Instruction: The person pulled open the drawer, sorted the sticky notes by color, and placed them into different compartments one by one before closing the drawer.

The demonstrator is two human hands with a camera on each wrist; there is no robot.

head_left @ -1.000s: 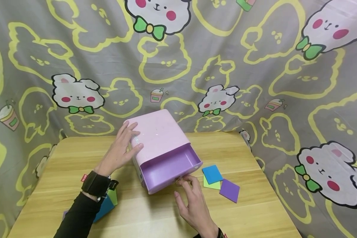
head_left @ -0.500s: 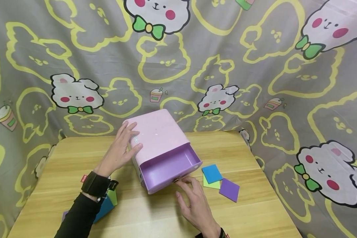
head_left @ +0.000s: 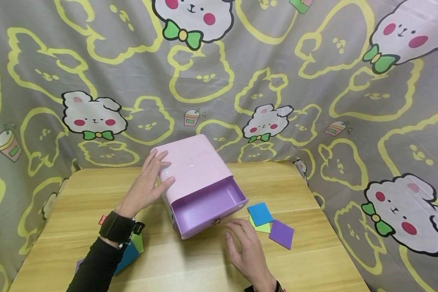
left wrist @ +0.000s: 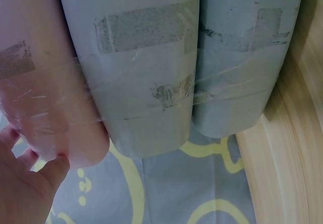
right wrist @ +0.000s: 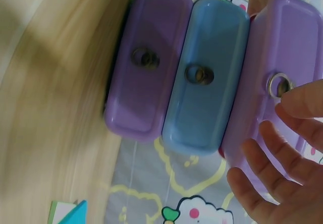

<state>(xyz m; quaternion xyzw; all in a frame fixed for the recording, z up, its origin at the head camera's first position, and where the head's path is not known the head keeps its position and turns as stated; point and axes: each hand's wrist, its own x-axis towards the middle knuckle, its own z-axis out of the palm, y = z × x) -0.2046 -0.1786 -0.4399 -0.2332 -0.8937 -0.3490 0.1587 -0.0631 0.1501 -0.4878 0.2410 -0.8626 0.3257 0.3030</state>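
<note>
While the left hand [head_left: 146,188] is pressing flat, fingers spread, on the pink drawer box [head_left: 191,168], the right hand [head_left: 249,253] is hovering with relaxed fingers just below the pulled-out purple drawer [head_left: 208,209], its ring pull [right wrist: 280,84] beside the fingertips [right wrist: 303,100].

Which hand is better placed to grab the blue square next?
Right. The right hand lies open on the table just off the blue square, beside the open drawer. The left hand rests on the pink box, on the far side.
</note>
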